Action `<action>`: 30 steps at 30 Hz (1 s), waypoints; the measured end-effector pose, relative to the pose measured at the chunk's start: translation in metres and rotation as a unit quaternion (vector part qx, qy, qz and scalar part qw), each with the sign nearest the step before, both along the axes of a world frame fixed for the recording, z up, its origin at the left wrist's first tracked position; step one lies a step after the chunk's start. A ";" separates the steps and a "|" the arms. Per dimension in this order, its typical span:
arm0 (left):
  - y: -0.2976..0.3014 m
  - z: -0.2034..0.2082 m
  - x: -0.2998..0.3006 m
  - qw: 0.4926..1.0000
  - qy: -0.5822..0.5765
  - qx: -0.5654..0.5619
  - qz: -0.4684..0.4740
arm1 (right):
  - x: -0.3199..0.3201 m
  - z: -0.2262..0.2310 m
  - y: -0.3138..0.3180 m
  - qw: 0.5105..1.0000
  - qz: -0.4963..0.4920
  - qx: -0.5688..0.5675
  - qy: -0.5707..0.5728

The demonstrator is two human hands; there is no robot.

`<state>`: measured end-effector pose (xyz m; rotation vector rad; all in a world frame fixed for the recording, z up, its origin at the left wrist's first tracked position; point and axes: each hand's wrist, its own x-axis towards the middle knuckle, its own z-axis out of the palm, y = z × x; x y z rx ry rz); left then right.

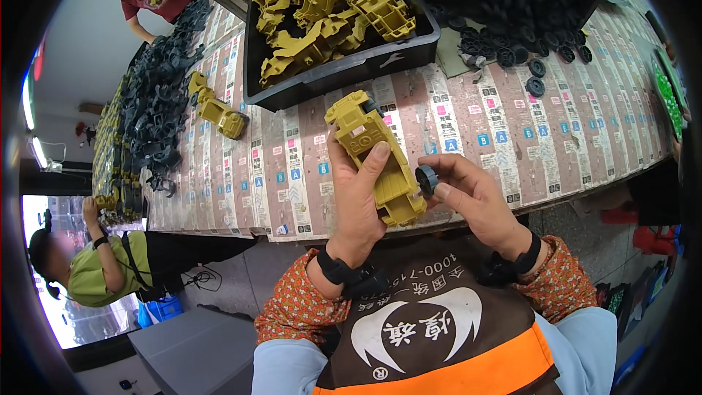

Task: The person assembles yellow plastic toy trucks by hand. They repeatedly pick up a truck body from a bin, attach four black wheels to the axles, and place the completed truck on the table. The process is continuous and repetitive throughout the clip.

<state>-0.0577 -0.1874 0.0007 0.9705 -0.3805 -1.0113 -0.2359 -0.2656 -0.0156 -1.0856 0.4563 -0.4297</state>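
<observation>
My left hand [356, 194] is wrapped round a mustard-yellow plastic toy truck body [391, 175], its thumb pressed on the upper face. The body is tilted, with a dark wheel at its far end. Between the thumb and fingers of my right hand [472, 194] is a small black toy wheel [426, 179]. That wheel sits against the side of the body's near end; whether it is seated on the axle I cannot tell. Another yellow truck body [217, 113] with dark wheels lies on the table to the left.
A black crate [344, 69] heaped with yellow parts stands beyond my hands. Loose black wheels [536, 86] spill from a dark container at the far right. Dark parts [155, 102] are piled along the left, where a person in green [110, 267] and another in red [164, 0] work.
</observation>
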 end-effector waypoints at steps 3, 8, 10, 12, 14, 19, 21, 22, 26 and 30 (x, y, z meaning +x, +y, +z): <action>0.000 -0.003 -0.001 1.000 -0.008 0.001 0.004 | 0.001 -0.002 0.002 1.000 -0.007 0.002 -0.006; -0.002 -0.011 -0.007 0.999 -0.033 -0.008 0.038 | 0.005 -0.004 0.011 0.999 -0.043 -0.008 0.011; -0.003 -0.009 -0.009 0.998 -0.043 -0.008 0.044 | 0.004 -0.004 0.015 0.997 -0.055 -0.047 0.032; -0.001 -0.008 -0.010 0.998 -0.041 -0.010 0.036 | -0.001 -0.005 0.020 0.989 -0.060 -0.120 0.062; -0.003 -0.006 -0.011 0.997 -0.065 -0.026 0.044 | -0.004 0.005 0.026 0.977 -0.049 -0.197 0.062; -0.001 -0.006 -0.017 0.993 -0.104 -0.032 0.056 | -0.006 0.004 0.029 0.984 -0.007 -0.169 0.059; -0.001 -0.006 -0.016 0.991 -0.116 -0.032 0.054 | -0.004 0.008 0.028 0.988 -0.004 -0.146 0.055; 0.000 -0.006 -0.015 0.993 -0.107 -0.026 0.048 | -0.005 0.010 0.028 0.988 0.004 -0.142 0.062; 0.004 -0.008 -0.013 0.996 -0.077 -0.012 0.032 | -0.007 0.014 0.027 0.986 0.029 -0.144 0.081; 0.001 -0.008 -0.012 0.996 -0.092 -0.015 0.001 | -0.007 0.005 0.026 0.994 0.033 -0.064 0.085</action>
